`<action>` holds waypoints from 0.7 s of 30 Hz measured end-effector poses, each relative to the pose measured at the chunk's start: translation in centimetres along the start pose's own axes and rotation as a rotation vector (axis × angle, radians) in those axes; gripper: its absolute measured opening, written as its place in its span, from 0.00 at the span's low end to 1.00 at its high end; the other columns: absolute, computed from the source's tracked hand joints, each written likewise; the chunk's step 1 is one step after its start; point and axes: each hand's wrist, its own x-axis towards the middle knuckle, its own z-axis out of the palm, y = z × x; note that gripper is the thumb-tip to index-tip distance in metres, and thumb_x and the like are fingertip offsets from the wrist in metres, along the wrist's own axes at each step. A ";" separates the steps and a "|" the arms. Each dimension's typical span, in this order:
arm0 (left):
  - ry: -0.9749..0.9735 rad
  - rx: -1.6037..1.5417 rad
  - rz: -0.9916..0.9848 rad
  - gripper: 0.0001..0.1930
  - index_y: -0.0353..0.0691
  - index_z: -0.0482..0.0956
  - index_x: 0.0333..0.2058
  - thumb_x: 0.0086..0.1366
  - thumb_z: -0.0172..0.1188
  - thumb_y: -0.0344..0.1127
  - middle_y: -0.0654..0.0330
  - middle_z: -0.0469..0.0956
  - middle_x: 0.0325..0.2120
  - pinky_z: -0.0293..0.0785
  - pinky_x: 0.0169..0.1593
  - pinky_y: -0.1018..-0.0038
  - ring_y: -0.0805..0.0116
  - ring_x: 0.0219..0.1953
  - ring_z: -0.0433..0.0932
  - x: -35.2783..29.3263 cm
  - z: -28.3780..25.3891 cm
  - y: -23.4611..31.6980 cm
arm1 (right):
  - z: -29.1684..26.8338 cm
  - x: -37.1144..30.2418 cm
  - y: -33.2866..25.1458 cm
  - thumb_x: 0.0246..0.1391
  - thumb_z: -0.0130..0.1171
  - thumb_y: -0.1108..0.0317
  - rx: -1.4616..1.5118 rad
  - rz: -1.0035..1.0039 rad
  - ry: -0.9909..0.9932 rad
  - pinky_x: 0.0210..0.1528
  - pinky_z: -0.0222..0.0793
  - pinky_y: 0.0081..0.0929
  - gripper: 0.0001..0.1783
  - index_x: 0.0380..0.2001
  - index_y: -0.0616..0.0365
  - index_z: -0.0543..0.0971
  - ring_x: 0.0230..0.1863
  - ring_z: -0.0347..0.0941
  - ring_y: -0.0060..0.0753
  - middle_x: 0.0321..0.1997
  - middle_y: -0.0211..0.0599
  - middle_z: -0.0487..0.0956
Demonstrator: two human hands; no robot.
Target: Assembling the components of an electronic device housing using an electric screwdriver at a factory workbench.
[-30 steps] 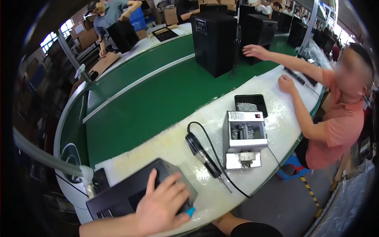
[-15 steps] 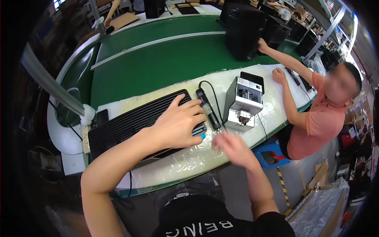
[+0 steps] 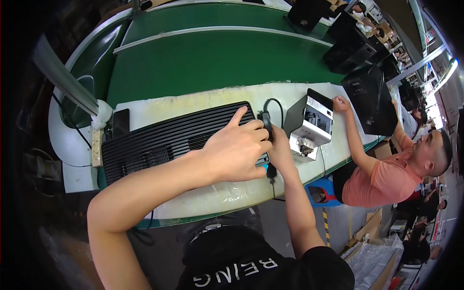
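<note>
My left hand [image 3: 237,151] lies palm down over the right end of a black slatted panel [image 3: 169,137], its fingers spread and a blue covering on the thumb tip. My right hand [image 3: 281,149] is wrapped around a black electric screwdriver [image 3: 266,122], just beyond the panel's right end. The tool's corded end points away from me and its bit end toward me. Its tip and the left fingertips are close together, and the bit's contact with anything cannot be made out. Right of my right hand stands a silver and black screw feeder [image 3: 311,126].
Beyond the plastic-covered table [image 3: 217,198] runs a green conveyor belt [image 3: 217,60]. A co-worker [image 3: 391,179] on the right has one hand at a tilted black box [image 3: 369,99], the other by the feeder. A metal post [image 3: 67,77] and a power strip [image 3: 96,147] stand left.
My right hand has moved up and closed around the screwdriver, which now sits against the panel's right end. My left hand stays on the panel. The co-worker's black box has come nearer.
</note>
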 end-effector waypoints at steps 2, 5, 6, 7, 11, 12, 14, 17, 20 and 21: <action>0.000 -0.015 0.024 0.20 0.38 0.80 0.37 0.47 0.61 0.44 0.58 0.75 0.39 0.47 0.67 0.46 0.61 0.53 0.69 0.5 -0.1 -0.2 | -3.0 -3.3 -0.1 0.46 0.66 0.58 0.301 0.081 0.117 0.40 0.73 0.38 0.27 0.43 0.67 0.71 0.33 0.75 0.45 0.34 0.41 0.75; 0.007 0.056 0.034 0.19 0.34 0.80 0.35 0.51 0.60 0.45 0.56 0.76 0.37 0.48 0.67 0.46 0.60 0.53 0.69 0.5 -0.8 0.0 | -8.8 -7.0 3.2 0.49 0.61 0.63 1.050 0.057 0.249 0.29 0.74 0.29 0.25 0.49 0.61 0.70 0.30 0.74 0.35 0.41 0.38 0.76; -0.002 0.037 0.059 0.19 0.34 0.80 0.35 0.51 0.60 0.45 0.56 0.76 0.37 0.48 0.67 0.46 0.60 0.53 0.69 0.5 -0.6 0.2 | -10.7 -7.8 3.1 0.51 0.59 0.64 1.336 -0.098 0.331 0.27 0.75 0.29 0.25 0.51 0.61 0.68 0.29 0.75 0.34 0.43 0.41 0.76; 0.004 0.043 0.038 0.19 0.35 0.80 0.36 0.51 0.60 0.45 0.57 0.76 0.37 0.47 0.66 0.46 0.60 0.53 0.69 0.4 -0.8 0.3 | -12.2 -7.8 1.3 0.54 0.56 0.65 1.253 -0.116 0.567 0.26 0.75 0.30 0.24 0.51 0.63 0.66 0.28 0.73 0.32 0.43 0.42 0.75; -0.017 0.041 0.032 0.20 0.35 0.80 0.37 0.50 0.61 0.44 0.57 0.75 0.36 0.47 0.67 0.46 0.60 0.54 0.68 0.9 -1.1 0.0 | -15.5 -7.0 -0.1 0.59 0.46 0.73 0.777 -0.368 0.908 0.23 0.74 0.31 0.19 0.53 0.66 0.60 0.22 0.71 0.30 0.39 0.43 0.74; -0.012 0.038 0.016 0.20 0.35 0.80 0.37 0.50 0.61 0.44 0.57 0.75 0.36 0.47 0.67 0.46 0.59 0.54 0.68 0.9 -1.1 0.2 | -15.3 -5.9 -1.0 0.59 0.46 0.75 0.739 -0.368 0.992 0.24 0.74 0.31 0.17 0.51 0.65 0.60 0.20 0.70 0.30 0.35 0.43 0.74; -0.006 0.036 0.027 0.19 0.35 0.80 0.37 0.49 0.62 0.43 0.58 0.75 0.36 0.47 0.67 0.45 0.59 0.54 0.68 1.3 -1.2 0.5 | -14.7 -4.3 -0.7 0.58 0.47 0.76 0.585 -0.315 1.083 0.24 0.74 0.31 0.16 0.49 0.64 0.61 0.20 0.70 0.31 0.32 0.43 0.73; -0.012 0.035 0.016 0.19 0.36 0.80 0.37 0.49 0.63 0.43 0.58 0.75 0.36 0.48 0.66 0.45 0.59 0.54 0.68 1.3 -1.1 0.3 | -13.2 -1.5 -0.5 0.56 0.49 0.75 0.504 -0.499 1.059 0.26 0.76 0.32 0.21 0.51 0.63 0.56 0.21 0.72 0.33 0.34 0.46 0.72; 0.014 0.003 0.009 0.19 0.37 0.79 0.35 0.45 0.65 0.41 0.58 0.75 0.37 0.48 0.66 0.45 0.58 0.53 0.69 1.3 -1.1 0.4 | -12.5 -0.7 0.4 0.56 0.50 0.73 0.435 -0.613 1.018 0.25 0.75 0.30 0.28 0.57 0.57 0.51 0.21 0.71 0.33 0.39 0.48 0.72; 0.011 0.005 0.007 0.19 0.37 0.79 0.35 0.45 0.65 0.41 0.58 0.75 0.37 0.49 0.66 0.45 0.58 0.53 0.69 1.0 -1.2 0.3 | -12.2 -1.0 0.2 0.56 0.50 0.73 0.434 -0.557 0.995 0.25 0.74 0.29 0.29 0.58 0.57 0.51 0.21 0.71 0.33 0.40 0.49 0.73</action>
